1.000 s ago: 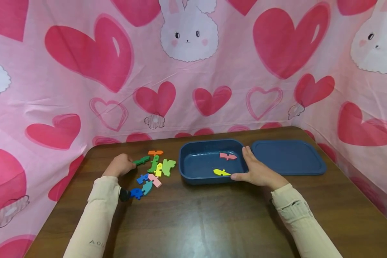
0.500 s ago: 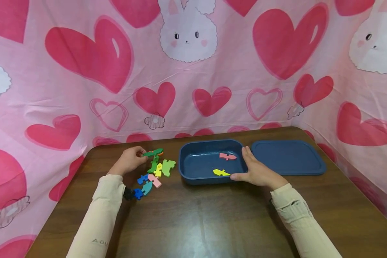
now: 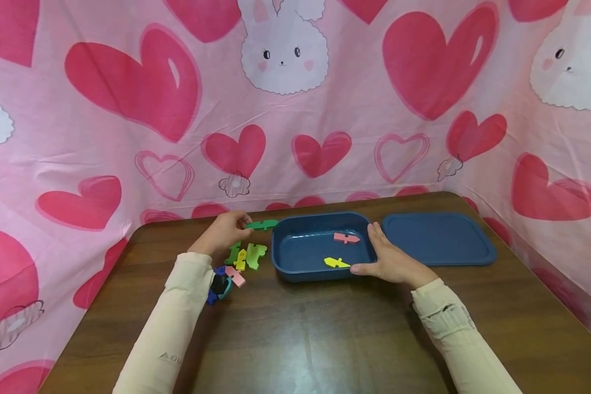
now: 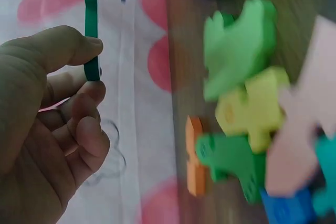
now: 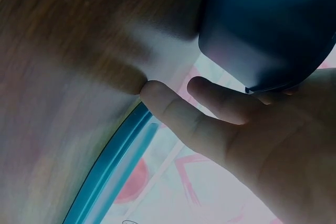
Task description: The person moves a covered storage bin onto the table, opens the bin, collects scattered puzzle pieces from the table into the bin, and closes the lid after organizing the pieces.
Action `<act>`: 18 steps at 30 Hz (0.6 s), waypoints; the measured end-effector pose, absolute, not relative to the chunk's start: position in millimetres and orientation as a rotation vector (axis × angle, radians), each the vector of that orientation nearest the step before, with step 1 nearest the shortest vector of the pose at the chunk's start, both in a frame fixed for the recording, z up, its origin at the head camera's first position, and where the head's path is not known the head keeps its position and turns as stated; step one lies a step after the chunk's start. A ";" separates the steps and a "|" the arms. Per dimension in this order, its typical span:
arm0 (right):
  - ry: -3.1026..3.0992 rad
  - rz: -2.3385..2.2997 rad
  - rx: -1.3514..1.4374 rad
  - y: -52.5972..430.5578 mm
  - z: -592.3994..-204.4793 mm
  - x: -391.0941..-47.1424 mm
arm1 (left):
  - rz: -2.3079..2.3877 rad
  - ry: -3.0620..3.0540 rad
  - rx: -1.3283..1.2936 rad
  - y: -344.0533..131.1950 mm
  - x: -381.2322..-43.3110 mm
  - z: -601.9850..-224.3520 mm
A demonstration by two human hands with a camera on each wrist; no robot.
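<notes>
In the head view, my left hand (image 3: 227, 232) pinches a dark green puzzle piece (image 3: 262, 225) between thumb and fingers. It is raised beside the far left corner of a dark blue box (image 3: 295, 273). The left wrist view shows the green piece (image 4: 91, 24) edge-on, upright at the fingertips, with the other fingers loosely bent. My right hand (image 3: 394, 260) rests against the box's right side, fingers extended along it and thumb at the near rim. Inside the box lie a pink piece (image 3: 346, 238) and a yellow piece (image 3: 336, 262), apart from each other.
Left of the box lie several puzzle pieces, among them a light green one (image 3: 255, 256), a yellow one (image 3: 239, 259) and a pink one (image 3: 235, 275). An orange piece (image 4: 195, 156) shows in the left wrist view. A flat blue lid (image 3: 438, 238) lies right of the box.
My left hand has lifted the dark green piece and carried it rightward and away, over the other pieces to the box's left edge. My right hand stays at the box.
</notes>
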State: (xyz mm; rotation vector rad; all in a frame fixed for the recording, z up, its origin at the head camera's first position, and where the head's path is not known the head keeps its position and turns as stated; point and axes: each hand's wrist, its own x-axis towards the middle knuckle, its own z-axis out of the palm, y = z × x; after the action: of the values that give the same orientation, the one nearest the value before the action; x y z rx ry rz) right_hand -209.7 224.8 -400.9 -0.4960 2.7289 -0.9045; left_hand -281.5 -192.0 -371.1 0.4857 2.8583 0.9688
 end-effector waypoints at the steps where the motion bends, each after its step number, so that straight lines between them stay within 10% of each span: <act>1: 2.730 -0.903 -0.496 225.0 -400.9 -209.7 | 0.966 2.853 0.505 -186.5 -282.9 -369.7; 18: 2.731 -0.903 -0.482 226.3 -401.6 -211.3 | 0.708 2.834 0.768 -97.6 -302.9 -344.5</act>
State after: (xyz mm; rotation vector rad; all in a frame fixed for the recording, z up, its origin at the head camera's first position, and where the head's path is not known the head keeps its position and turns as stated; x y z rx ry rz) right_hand -211.3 226.3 -401.6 -0.4818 2.7307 -0.9030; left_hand -302.9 -97.6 -344.5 0.7677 2.8341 0.7081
